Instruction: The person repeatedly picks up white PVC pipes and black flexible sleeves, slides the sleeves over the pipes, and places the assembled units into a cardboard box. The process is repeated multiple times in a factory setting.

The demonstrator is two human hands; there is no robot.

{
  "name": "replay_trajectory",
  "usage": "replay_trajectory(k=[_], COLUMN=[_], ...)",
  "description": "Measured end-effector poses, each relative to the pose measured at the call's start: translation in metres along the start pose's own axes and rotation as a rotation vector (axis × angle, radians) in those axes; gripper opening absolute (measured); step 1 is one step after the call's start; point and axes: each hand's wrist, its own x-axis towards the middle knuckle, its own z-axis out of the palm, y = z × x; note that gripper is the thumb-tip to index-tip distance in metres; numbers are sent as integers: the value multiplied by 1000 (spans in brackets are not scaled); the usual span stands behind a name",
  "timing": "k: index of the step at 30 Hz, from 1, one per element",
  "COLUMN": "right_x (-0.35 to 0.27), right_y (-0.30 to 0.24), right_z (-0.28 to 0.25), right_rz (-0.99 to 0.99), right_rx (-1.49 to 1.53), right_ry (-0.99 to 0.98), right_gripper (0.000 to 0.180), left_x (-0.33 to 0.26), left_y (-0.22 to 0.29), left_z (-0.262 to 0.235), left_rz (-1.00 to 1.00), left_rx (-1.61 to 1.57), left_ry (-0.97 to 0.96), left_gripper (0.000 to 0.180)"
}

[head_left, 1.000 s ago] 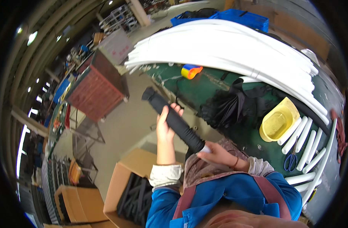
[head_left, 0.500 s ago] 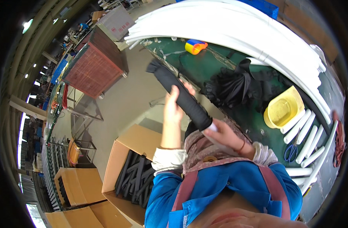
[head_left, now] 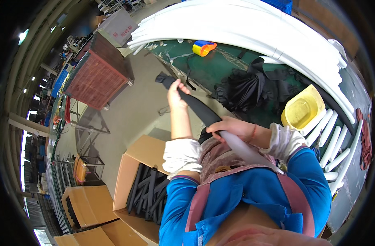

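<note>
A black fabric sleeve (head_left: 200,110) stretches slantwise between my hands, over a white tube (head_left: 245,151) whose bare length comes out towards my apron. My left hand (head_left: 177,93) is closed round the sleeve near its far end, where a short loose end of cloth sticks out beyond the fingers. Nearer to me, my right hand (head_left: 235,128) grips the sleeve's lower end where the white tube emerges. How far the tube reaches inside the cloth is hidden. A heap of gathered black fabric (head_left: 253,88) lies on the green tabletop (head_left: 183,61) beyond my right hand.
Long white tubes (head_left: 236,28) curve across the table's far side. A yellow plastic container (head_left: 303,108) and short white tubes (head_left: 327,128) lie at right; an orange-blue tape roll (head_left: 204,48) sits farther off. Lower left, a cardboard box (head_left: 128,180) holds black tubes (head_left: 148,192).
My left hand has moved up towards the sleeve's far end. The bunched sleeve has become smoother and slimmer. My right hand has shifted up and left, and more bare white tube shows below it.
</note>
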Motion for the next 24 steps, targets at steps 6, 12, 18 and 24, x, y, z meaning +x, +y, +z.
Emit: replay_trajectory(k=[6,12,18,24], right_x=[-25,-15,-9,-11], right_y=[27,57,65,63], right_z=[2,12,13,11], right_rz=[-128,-242,-265,-267], right_rx=[137,102,46,17], right_ry=[94,122,143,121], right_gripper=[18,16,17,19], left_x=[-34,-112,-150,-160], left_y=[-17,-33,-43,-41], left_z=[29,46,38,34], left_rz=[-58,-55,18,56], left_rx=[-124,-28,95,260], left_ry=[-274,-413,-522,-503], left_gripper=[16,28,40,47])
